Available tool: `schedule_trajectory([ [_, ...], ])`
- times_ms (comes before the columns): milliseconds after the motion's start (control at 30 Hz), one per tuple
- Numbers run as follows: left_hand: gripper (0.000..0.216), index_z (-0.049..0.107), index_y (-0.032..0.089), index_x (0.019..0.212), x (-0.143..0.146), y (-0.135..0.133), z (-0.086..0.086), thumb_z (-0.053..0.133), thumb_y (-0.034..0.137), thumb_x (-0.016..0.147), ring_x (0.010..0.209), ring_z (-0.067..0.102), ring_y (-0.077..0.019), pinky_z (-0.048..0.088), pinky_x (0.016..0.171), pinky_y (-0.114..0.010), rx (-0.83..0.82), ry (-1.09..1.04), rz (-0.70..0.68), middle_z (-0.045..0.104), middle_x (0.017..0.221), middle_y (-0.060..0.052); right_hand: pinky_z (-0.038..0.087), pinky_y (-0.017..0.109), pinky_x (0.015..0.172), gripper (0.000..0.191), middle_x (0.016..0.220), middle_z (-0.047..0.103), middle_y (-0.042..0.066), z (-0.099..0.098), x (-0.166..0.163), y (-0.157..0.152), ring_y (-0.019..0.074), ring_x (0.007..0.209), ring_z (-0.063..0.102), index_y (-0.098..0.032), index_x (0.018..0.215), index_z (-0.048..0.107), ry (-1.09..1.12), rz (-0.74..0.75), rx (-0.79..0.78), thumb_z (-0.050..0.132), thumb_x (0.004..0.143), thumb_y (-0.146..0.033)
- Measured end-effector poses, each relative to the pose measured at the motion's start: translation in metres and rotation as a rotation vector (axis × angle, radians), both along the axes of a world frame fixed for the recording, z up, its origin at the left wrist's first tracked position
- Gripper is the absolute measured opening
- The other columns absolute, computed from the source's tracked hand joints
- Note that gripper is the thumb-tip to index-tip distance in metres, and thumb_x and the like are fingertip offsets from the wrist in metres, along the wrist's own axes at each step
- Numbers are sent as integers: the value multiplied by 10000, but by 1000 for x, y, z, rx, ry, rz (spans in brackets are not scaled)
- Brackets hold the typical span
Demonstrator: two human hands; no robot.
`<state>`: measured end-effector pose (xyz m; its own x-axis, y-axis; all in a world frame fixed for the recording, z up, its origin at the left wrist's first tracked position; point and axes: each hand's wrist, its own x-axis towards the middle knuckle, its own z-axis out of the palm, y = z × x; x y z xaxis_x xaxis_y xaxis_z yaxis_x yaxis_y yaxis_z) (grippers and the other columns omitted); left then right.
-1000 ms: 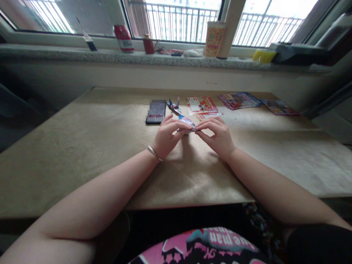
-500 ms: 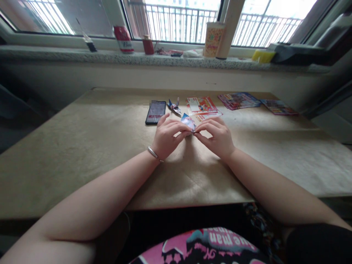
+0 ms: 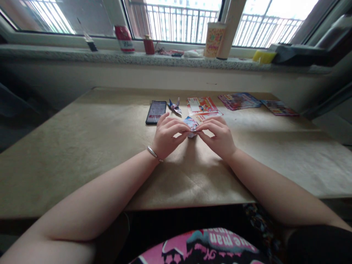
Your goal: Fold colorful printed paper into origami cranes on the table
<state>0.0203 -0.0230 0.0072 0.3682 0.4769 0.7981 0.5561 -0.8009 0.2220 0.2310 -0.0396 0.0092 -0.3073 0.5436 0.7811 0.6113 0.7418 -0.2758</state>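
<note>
Between my hands is a small folded piece of printed paper (image 3: 191, 124), blue and white with some pink. My left hand (image 3: 171, 134) pinches its left side between thumb and fingers. On the opposite side, my right hand (image 3: 216, 135) pinches the right edge the same way. The fingertips of both hands nearly meet at the paper and cover part of it. Just beyond them lies a folded paper crane (image 3: 175, 106), dark blue and white with pointed tips. A phone (image 3: 156, 112) with its screen lit rests close to my left fingers.
Past my right hand are red and white printed sheets (image 3: 202, 105). A fanned pile of colourful cards (image 3: 239, 100) and another small stack (image 3: 279, 107) lie farther right on the table (image 3: 82, 146). On the windowsill stand a red can (image 3: 124, 39) and a patterned cup (image 3: 213, 40).
The folded paper has tilted and its top corner sits lower, with more of its near underside showing below my fingertips. My fingertips have moved slightly apart, both still pinching it.
</note>
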Motion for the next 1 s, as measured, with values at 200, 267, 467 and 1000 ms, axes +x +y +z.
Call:
schedule_trajectory([
  [200,76,697,311,832,-2,2,-3,638,349,861,854,607,-162,302,1093,-432,79,98,37,699,818,44,487,400,879,53,853,724,18,4,-2,-6,225,965,606,-282,830,700,-95,-24,20,650,848,-285],
  [267,97,698,307,826,-1,1,-3,623,351,870,837,599,-161,312,1080,-427,71,126,51,690,801,38,489,395,870,52,855,725,19,5,-3,-7,223,964,604,-277,831,697,-111,-22,45,649,850,-286],
  [467,121,682,274,822,2,0,-2,592,322,888,779,597,-141,351,1048,-396,101,91,27,676,795,30,483,393,903,48,896,725,20,2,-2,-4,218,973,599,-269,869,690,-87,-10,47,655,837,-269],
  [1000,110,679,255,800,1,1,-2,616,305,874,755,586,-141,387,979,-368,159,137,30,675,764,25,482,377,902,53,900,725,12,4,-3,-5,202,959,598,-257,851,693,-123,-15,84,647,842,-234],
])
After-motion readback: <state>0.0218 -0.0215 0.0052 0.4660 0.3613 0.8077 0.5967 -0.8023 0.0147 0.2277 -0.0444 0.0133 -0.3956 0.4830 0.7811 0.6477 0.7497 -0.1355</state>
